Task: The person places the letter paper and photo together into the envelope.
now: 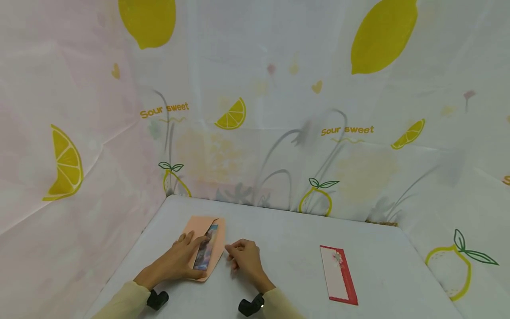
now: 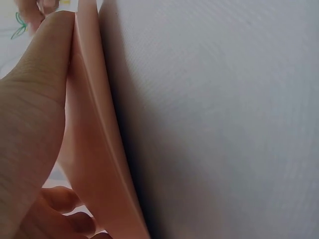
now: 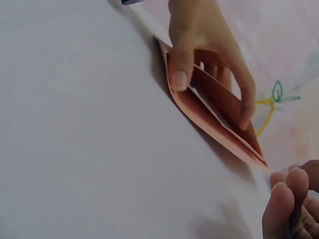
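Envelope (image 1: 218, 244) touches white tabletop (image 1: 291, 266) amid lemon-print walls (image 1: 275, 146).

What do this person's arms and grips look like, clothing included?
The left sleeve and right sleeve are pale yellow. The left wrist camera and right wrist camera are black and rounded. The left grip and right grip are bare.

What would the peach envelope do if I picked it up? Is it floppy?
The peach envelope would probably bend easily: its thin sides bow apart in the right wrist view. It's likely light, since it looks like folded paper. If you tipped it, the picture card might slide out, because the envelope's mouth gapes open.
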A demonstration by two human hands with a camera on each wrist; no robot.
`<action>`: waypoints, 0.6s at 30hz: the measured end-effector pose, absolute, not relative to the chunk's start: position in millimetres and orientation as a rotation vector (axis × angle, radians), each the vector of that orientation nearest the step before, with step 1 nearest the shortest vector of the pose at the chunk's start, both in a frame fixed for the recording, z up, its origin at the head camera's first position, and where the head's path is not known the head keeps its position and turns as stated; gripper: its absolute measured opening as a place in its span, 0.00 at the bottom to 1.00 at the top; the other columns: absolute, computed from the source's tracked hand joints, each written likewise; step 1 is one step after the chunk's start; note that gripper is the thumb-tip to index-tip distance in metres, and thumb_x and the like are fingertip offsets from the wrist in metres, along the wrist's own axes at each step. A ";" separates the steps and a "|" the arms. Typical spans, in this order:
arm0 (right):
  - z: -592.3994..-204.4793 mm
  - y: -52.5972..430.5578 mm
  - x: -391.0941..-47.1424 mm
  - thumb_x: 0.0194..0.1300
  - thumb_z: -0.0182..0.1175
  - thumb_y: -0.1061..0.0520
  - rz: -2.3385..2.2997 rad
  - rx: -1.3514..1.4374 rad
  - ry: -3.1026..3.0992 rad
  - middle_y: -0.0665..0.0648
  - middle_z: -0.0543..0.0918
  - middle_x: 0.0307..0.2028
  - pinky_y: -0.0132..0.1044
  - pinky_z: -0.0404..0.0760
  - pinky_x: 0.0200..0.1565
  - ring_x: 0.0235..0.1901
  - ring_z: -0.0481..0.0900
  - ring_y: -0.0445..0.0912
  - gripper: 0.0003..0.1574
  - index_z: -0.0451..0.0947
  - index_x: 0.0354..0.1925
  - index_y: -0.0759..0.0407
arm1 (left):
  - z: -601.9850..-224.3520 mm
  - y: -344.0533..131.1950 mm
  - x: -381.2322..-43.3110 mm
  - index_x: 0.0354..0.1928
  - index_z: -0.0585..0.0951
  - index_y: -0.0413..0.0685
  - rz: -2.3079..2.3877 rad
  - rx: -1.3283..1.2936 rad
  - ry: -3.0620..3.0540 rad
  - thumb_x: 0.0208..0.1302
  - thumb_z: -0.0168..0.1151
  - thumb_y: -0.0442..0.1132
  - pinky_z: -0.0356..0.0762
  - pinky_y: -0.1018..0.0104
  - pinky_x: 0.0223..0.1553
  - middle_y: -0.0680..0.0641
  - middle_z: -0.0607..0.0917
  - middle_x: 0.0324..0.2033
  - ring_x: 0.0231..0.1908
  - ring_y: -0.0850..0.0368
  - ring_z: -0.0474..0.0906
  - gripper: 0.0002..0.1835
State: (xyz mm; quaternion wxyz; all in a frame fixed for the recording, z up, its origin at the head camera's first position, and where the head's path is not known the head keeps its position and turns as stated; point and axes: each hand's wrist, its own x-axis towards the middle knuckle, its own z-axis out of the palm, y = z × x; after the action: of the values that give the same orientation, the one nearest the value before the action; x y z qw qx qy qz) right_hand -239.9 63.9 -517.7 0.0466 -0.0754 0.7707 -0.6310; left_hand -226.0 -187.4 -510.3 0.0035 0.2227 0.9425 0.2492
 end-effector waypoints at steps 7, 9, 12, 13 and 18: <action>-505.8 159.3 -235.4 0.70 0.68 0.51 -1.818 -0.035 2.477 0.54 0.85 0.24 0.31 0.74 0.19 0.14 0.72 0.39 0.15 0.82 0.40 0.62 | -511.8 -188.6 -228.1 0.75 0.66 0.51 0.782 0.727 2.945 0.50 0.75 0.70 0.56 0.18 0.59 0.16 0.56 0.71 0.68 0.11 0.51 0.56; -504.1 187.8 -232.3 0.70 0.67 0.50 -1.770 0.032 2.529 0.54 0.85 0.25 0.32 0.72 0.20 0.16 0.71 0.40 0.15 0.82 0.41 0.63 | -511.6 -188.8 -228.2 0.76 0.65 0.51 0.782 0.722 2.940 0.50 0.75 0.71 0.56 0.18 0.60 0.17 0.56 0.71 0.68 0.11 0.51 0.56; -502.8 229.7 -223.5 0.71 0.67 0.51 -1.706 0.170 2.620 0.54 0.84 0.26 0.33 0.70 0.20 0.17 0.70 0.42 0.15 0.83 0.43 0.63 | -510.9 -189.1 -228.0 0.76 0.65 0.51 0.799 0.710 2.921 0.51 0.75 0.70 0.54 0.18 0.60 0.17 0.54 0.72 0.69 0.11 0.49 0.56; -503.0 241.8 -220.6 0.71 0.67 0.51 -1.682 0.213 2.641 0.54 0.84 0.27 0.33 0.70 0.20 0.17 0.70 0.42 0.15 0.83 0.43 0.63 | -510.3 -189.0 -227.9 0.77 0.64 0.51 0.803 0.706 2.916 0.51 0.75 0.70 0.54 0.18 0.60 0.17 0.54 0.72 0.69 0.11 0.49 0.56; -504.5 293.9 -204.3 0.69 0.68 0.50 -1.527 0.395 2.769 0.53 0.83 0.29 0.33 0.71 0.22 0.23 0.74 0.45 0.18 0.84 0.45 0.64 | -507.1 -188.3 -228.2 0.77 0.64 0.52 0.819 0.681 2.895 0.51 0.75 0.69 0.54 0.19 0.61 0.18 0.53 0.73 0.69 0.12 0.48 0.56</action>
State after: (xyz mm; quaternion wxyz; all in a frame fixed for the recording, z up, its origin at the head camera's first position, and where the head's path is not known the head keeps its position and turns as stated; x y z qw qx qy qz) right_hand -204.3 293.9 -504.5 -0.0225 0.1240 0.8688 -0.4789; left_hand -228.2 -188.3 -507.1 0.0283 0.2208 0.9381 0.2654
